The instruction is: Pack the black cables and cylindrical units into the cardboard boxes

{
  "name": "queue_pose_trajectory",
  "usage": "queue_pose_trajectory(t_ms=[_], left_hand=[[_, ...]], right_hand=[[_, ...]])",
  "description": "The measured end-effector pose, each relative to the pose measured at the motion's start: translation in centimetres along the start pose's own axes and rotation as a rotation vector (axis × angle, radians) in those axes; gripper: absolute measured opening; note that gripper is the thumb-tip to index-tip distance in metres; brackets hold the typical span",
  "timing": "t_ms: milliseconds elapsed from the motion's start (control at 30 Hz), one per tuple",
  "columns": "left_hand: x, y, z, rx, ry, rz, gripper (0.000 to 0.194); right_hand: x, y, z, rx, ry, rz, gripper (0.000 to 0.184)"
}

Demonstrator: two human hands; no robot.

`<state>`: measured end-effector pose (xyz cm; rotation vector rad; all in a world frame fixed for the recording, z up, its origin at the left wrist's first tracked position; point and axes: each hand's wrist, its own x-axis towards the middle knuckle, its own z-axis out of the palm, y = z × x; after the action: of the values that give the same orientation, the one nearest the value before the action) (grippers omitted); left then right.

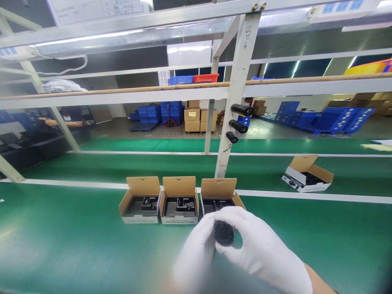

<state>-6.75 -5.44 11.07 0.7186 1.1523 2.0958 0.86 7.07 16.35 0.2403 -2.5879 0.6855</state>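
A small round black part with a ridged face [223, 233] is held between my two white-gloved hands above the green table; I cannot make out its exact kind. My right hand [263, 247] pinches its edge between thumb and fingers. From the other side my left hand [196, 249] closes on it, its fingers partly hidden. Just beyond stand three open cardboard boxes: a left box [142, 219], a middle box [180, 220] and a right box [219, 188]. Black trays line them. Black parts show in the left and middle trays; my hands partly cover the right one.
Behind the boxes rises a white post [234, 90] carrying three black rolls [241, 109]. Another open box [306, 185] sits on the green belt [257, 167] at the right. A shelf rail [122, 97] crosses above. A person [69, 118] is at the far left.
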Motion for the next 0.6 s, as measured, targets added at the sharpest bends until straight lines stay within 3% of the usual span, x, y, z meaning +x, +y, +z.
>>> queue_pose_trajectory(t_ms=[133, 300, 400, 500, 600], left_hand=[[-0.2, 0.2, -0.1, -0.111, -0.027, -0.015, 0.023], [-0.2, 1.6, -1.1, 0.180, 0.124, -0.013, 0.026], [1.3, 0.9, -2.7, 0.151, 0.045, -0.041, 0.031], [2.4, -2.1, -4.4, -0.041, -0.113, -0.234, 0.063], [0.8, -6.1, -5.0, -0.209, -0.200, -0.597, 0.083]], right_hand=[[-0.2, 0.6, -0.1, -0.037, 0.034, -0.037, 0.039], [-0.5, 1.5, -0.4, -0.095, 0.012, 0.022, 0.030], [-0.7, 1.4, -0.8, -0.097, -0.019, 0.000, 0.032], [0.1, 2.3, -1.6, -0.116, 0.076, 0.014, 0.032], [1.9, 6.0, -2.0, -0.194, 0.167, 0.143, 0.033]])
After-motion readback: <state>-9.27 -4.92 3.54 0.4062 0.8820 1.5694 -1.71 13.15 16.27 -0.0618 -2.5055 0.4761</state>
